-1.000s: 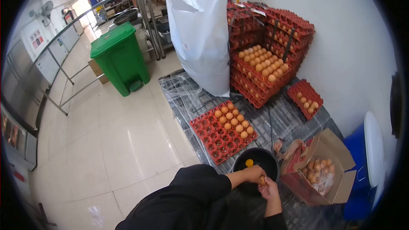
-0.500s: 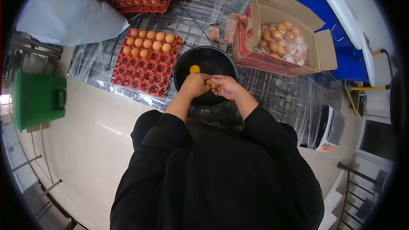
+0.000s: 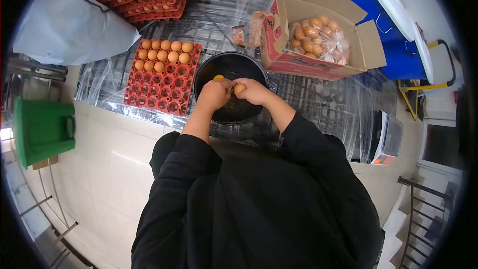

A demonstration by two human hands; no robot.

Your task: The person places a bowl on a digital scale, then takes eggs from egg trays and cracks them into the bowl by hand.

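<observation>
Both my hands are close together over a black bowl (image 3: 241, 115) on the wrapped table. My right hand (image 3: 254, 91) is closed around a brown eggshell (image 3: 239, 88), its rounded side showing between the fingers. Against the shell's left side, my left hand (image 3: 214, 94) curls its fingers, which hide part of it. Whether the shell is in one piece or in halves, I cannot tell. A yellow yolk (image 3: 218, 76) shows just beyond my left hand, inside the bowl. Left of the bowl lies a red egg tray (image 3: 157, 89), with brown eggs (image 3: 159, 55) in its far rows and bare cups nearer me.
A cardboard box (image 3: 298, 65) with bagged eggs (image 3: 316, 37) stands right of the bowl. Stacked egg trays (image 3: 154, 7) and a pale bag (image 3: 69, 30) are at the back left. A green bin (image 3: 45, 129) stands on the floor at left, blue containers (image 3: 393, 50) at right.
The view has shifted, so the table's things sit further left. My hands have drawn closer together around the eggshell, and less of the yolk shows beside my left hand.
</observation>
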